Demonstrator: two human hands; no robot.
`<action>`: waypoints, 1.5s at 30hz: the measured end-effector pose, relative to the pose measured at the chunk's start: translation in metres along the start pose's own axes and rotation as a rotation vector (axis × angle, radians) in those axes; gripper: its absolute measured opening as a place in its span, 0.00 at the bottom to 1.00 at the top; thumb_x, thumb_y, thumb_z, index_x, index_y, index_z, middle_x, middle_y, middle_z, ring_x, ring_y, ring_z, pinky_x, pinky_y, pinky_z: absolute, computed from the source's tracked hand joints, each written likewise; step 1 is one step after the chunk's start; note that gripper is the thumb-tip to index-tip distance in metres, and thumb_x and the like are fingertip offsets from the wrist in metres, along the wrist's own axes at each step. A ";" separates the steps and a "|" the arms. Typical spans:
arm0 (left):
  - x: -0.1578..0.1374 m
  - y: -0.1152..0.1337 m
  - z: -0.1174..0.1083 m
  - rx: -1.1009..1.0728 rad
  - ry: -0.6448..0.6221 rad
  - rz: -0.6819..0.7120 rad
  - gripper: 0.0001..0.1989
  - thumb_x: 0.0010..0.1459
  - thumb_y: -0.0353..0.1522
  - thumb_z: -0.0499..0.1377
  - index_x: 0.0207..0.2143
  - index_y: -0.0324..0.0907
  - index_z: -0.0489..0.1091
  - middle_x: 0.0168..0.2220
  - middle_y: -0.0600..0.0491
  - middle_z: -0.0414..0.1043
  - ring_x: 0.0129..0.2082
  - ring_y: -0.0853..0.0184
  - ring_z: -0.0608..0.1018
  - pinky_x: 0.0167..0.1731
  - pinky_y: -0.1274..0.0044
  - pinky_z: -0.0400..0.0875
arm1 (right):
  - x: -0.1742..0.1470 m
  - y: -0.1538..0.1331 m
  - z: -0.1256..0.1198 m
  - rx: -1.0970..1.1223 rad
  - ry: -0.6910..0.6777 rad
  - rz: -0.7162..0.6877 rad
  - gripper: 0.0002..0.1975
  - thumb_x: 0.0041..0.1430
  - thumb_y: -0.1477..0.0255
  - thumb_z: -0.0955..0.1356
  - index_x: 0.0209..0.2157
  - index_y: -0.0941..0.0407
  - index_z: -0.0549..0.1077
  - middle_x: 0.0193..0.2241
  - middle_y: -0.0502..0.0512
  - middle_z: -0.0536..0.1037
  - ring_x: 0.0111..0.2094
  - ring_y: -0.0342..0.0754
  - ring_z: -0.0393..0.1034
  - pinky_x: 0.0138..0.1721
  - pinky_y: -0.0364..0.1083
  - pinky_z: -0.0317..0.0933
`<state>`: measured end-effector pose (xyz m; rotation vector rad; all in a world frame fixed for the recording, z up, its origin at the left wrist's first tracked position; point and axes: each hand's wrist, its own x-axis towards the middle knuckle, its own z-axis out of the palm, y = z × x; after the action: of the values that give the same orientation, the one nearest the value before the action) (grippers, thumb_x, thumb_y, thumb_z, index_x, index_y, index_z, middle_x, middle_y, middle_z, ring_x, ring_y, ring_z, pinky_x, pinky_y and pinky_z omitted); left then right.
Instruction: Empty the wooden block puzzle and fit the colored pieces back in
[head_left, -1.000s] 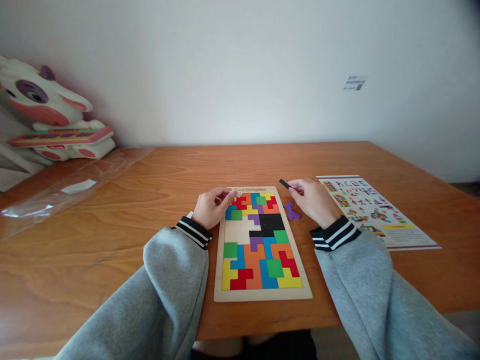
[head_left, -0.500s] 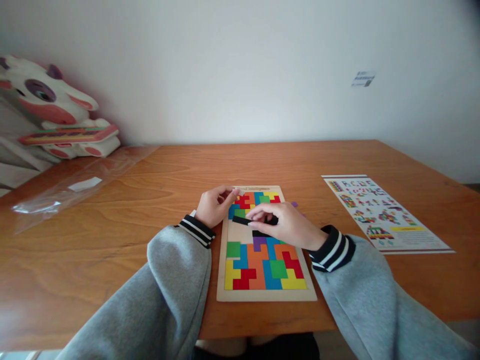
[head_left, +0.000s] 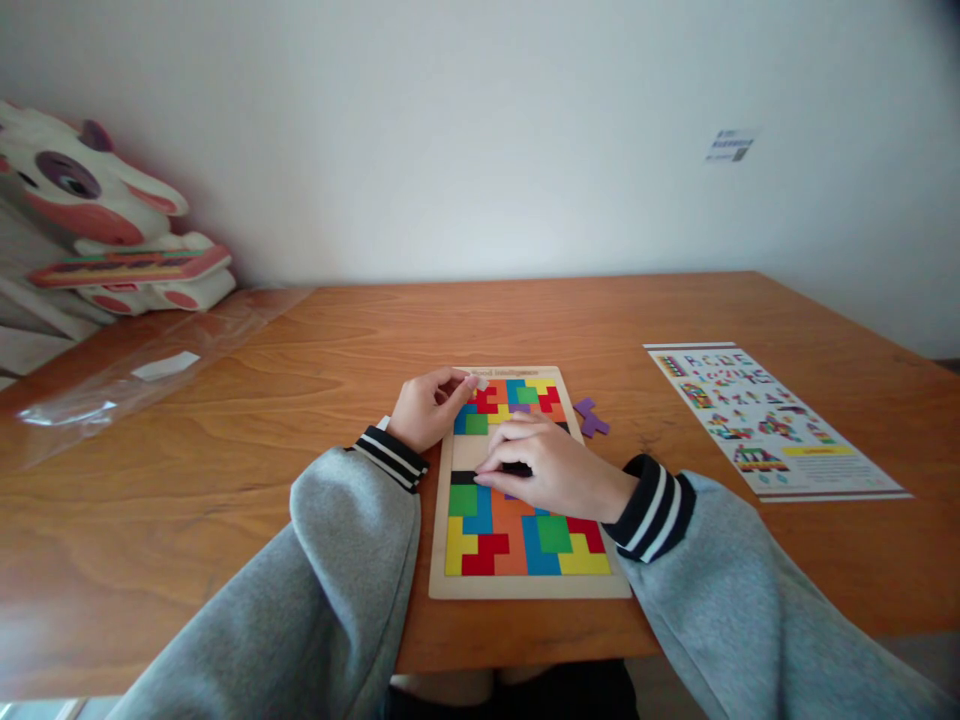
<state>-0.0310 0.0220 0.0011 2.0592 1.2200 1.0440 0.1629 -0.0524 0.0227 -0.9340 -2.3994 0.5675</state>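
Black bar [head_left: 463, 478] lowered into tray [head_left: 525, 588] — right fingers [head_left: 489, 481] on it.

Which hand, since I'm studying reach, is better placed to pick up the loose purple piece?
Probably the right hand: it is nearer the purple puzzle piece, which lies beside the right edge of the puzzle board, though it is at a black puzzle strip. The left hand is at the board's left edge.
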 end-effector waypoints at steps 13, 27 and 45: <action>-0.003 0.004 -0.002 0.077 0.007 0.086 0.18 0.63 0.44 0.56 0.38 0.41 0.79 0.28 0.52 0.78 0.23 0.71 0.73 0.23 0.81 0.66 | 0.000 0.016 -0.019 0.129 0.428 0.234 0.10 0.67 0.65 0.64 0.40 0.54 0.76 0.36 0.53 0.81 0.36 0.46 0.74 0.39 0.46 0.66; -0.011 0.031 -0.003 -0.088 -0.212 0.312 0.21 0.66 0.45 0.53 0.33 0.42 0.79 0.30 0.49 0.80 0.31 0.67 0.78 0.36 0.74 0.72 | -0.003 0.020 -0.022 0.222 0.325 0.164 0.09 0.60 0.67 0.71 0.42 0.53 0.78 0.36 0.51 0.82 0.35 0.45 0.75 0.39 0.45 0.70; -0.012 0.019 -0.015 -0.017 -0.067 0.306 0.13 0.64 0.40 0.58 0.42 0.46 0.79 0.37 0.50 0.81 0.34 0.66 0.78 0.34 0.76 0.73 | -0.005 0.025 -0.029 0.211 0.208 0.279 0.08 0.62 0.65 0.69 0.39 0.53 0.80 0.37 0.52 0.83 0.37 0.46 0.77 0.40 0.45 0.70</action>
<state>-0.0383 0.0032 0.0194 2.2965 0.8779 1.1040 0.1959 -0.0331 0.0309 -1.1781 -1.9958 0.7690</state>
